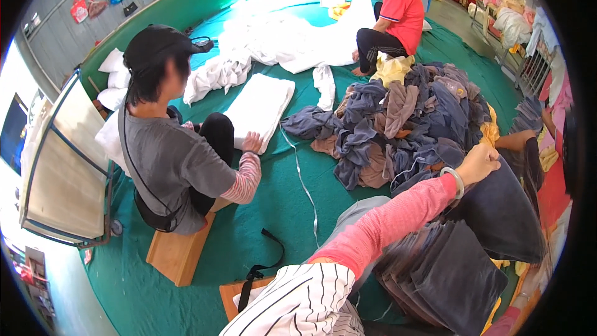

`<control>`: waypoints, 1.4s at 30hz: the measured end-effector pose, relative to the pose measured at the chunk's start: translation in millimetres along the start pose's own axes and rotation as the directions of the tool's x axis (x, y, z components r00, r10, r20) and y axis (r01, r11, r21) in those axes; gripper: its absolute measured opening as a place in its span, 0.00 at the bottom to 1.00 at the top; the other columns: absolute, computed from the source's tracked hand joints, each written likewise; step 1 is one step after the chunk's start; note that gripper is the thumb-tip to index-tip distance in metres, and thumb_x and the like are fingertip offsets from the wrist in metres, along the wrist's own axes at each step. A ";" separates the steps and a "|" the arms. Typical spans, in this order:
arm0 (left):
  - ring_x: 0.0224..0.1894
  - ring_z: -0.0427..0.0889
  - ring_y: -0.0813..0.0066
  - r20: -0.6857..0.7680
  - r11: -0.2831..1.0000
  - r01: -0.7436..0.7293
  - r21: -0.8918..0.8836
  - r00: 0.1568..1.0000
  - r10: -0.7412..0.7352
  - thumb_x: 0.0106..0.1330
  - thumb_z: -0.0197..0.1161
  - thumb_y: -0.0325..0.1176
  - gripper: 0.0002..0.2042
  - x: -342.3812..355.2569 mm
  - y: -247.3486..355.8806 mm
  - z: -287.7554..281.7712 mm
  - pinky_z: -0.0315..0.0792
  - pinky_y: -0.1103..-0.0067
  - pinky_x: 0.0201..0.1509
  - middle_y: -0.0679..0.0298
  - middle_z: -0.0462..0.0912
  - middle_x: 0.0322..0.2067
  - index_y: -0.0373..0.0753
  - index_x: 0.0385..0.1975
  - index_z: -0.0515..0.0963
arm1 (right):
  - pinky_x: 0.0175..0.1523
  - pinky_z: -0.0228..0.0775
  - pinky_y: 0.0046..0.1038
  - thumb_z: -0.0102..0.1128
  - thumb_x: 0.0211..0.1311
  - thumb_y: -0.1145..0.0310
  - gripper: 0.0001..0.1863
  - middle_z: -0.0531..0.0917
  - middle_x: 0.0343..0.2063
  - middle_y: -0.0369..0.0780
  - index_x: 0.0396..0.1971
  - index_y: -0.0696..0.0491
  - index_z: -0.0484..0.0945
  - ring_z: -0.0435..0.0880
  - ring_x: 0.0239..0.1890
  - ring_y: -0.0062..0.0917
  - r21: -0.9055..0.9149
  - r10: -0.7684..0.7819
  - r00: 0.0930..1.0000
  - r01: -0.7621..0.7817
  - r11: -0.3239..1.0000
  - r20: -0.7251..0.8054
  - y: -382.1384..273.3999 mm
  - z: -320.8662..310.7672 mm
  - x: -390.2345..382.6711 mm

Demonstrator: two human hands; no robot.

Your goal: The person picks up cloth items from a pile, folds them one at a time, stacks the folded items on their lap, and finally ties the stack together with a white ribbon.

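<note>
Dark navy cloth, right of centre, lies under the right hand, whose grip is clenched on its top edge. The left hand is out of view. Pulling could topple the folded stack below. No containers show; the loose heap lies on green floor matting.

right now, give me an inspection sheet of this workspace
surface: green floor mat, mostly covered in fabric
job's things: dark cloth held at its top edge; stack of folded dark cloths below it
clutter: heap of grey and brown cloths; white folded bedding; wooden stool
grips: right hand, pink sleeve and bracelet, closed on the dark cloth; left hand not in view
cables: black strap and thin white strip loose on the mat
surroundings: seated person in grey; person in red shirt; another person's bare forearm
</note>
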State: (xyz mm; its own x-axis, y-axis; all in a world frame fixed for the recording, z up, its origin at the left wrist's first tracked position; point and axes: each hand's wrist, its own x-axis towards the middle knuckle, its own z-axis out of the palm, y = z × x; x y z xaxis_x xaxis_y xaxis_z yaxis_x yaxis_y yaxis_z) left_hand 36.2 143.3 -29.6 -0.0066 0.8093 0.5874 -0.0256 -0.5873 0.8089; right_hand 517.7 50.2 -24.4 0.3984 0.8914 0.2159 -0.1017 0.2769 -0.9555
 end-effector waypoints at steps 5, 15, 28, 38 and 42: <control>0.25 0.74 0.67 -0.002 0.978 -0.185 -0.093 0.983 0.186 0.42 0.67 0.26 0.11 3.3 19.7 -2.2 0.66 0.74 0.29 0.58 0.73 0.17 0.31 0.13 0.69 | 0.48 0.67 0.22 0.53 0.62 0.60 0.16 0.79 0.38 0.35 0.44 0.54 0.74 0.76 0.39 0.19 0.045 0.019 1.000 -0.020 0.999 0.022 -9.2 -13.0 -8.5; 0.20 0.72 0.84 0.126 0.983 -0.024 -0.184 0.991 0.048 0.48 0.67 0.25 0.08 -8.2 59.2 -7.8 0.65 0.83 0.24 0.65 0.74 0.15 0.29 0.19 0.75 | 0.50 0.66 0.21 0.53 0.63 0.59 0.15 0.80 0.40 0.34 0.44 0.52 0.75 0.77 0.42 0.17 0.200 0.028 1.000 -0.027 0.979 -0.001 -41.4 20.4 -59.3; 0.24 0.72 0.88 0.300 0.954 0.091 -0.286 0.954 -0.001 0.52 0.67 0.26 0.06 -8.8 89.5 15.4 0.66 0.86 0.28 0.70 0.78 0.18 0.32 0.19 0.79 | 0.57 0.63 0.29 0.45 0.67 0.61 0.17 0.77 0.47 0.37 0.49 0.54 0.72 0.74 0.50 0.23 0.299 -0.123 0.986 0.083 0.951 0.117 -42.7 -56.0 -60.6; 0.19 0.72 0.90 0.446 0.999 -0.029 0.017 0.895 0.019 0.50 0.68 0.24 0.04 -37.2 211.5 -25.4 0.64 0.88 0.21 0.70 0.78 0.18 0.32 0.21 0.79 | 0.60 0.60 0.35 0.44 0.67 0.64 0.13 0.75 0.50 0.41 0.45 0.54 0.73 0.72 0.54 0.29 0.486 -0.383 0.890 0.227 0.844 0.249 -118.4 -31.9 -153.0; 0.17 0.78 0.79 0.654 0.930 -0.355 -0.093 0.682 0.326 0.41 0.74 0.26 0.09 -71.8 222.1 -63.8 0.66 0.87 0.19 0.66 0.80 0.19 0.38 0.22 0.80 | 0.56 0.62 0.35 0.50 0.65 0.62 0.12 0.78 0.45 0.40 0.40 0.53 0.75 0.73 0.50 0.30 0.476 -0.364 0.918 0.252 0.843 0.160 -125.5 -11.9 -238.5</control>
State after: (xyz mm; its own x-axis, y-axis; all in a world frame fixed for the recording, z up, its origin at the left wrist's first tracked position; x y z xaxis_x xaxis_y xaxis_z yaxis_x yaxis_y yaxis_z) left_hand -32.8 -44.6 106.3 0.6414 0.3539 0.6807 -0.1149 -0.8330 0.5412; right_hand 446.3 -201.4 41.7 0.2567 0.7745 0.5781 -0.4190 0.6282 -0.6555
